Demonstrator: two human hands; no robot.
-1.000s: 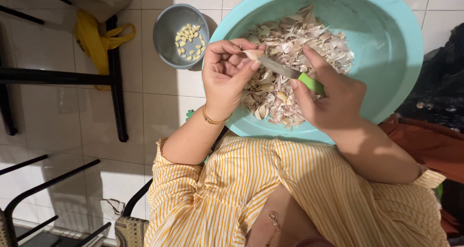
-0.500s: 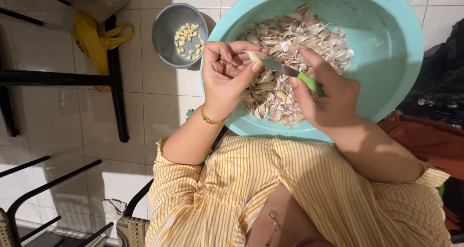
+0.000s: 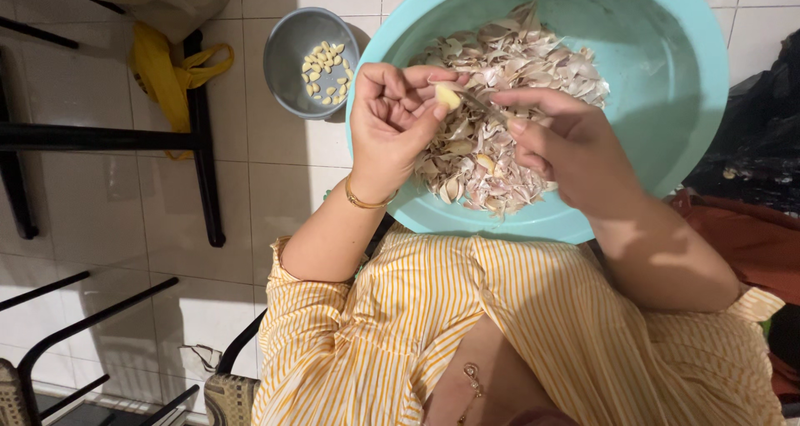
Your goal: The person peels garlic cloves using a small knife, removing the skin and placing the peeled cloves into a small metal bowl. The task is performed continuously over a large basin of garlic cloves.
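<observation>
Overhead, the left hand (image 3: 392,130) pinches a pale garlic clove (image 3: 447,97) over the turquoise basin (image 3: 667,84) of garlic skins (image 3: 500,101). Beside it, the right hand (image 3: 567,147) closes its grip on a knife (image 3: 477,102) touching the clove. Peeled cloves (image 3: 325,72) lie in a grey bowl (image 3: 287,55) on the tiled floor (image 3: 250,192).

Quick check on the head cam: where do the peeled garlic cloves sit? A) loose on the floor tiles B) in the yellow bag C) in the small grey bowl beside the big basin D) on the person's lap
C: a cluster of pale peeled cloves lies inside the small grey bowl, which stands on the floor to the left of the large turquoise basin of garlic skins.
</observation>
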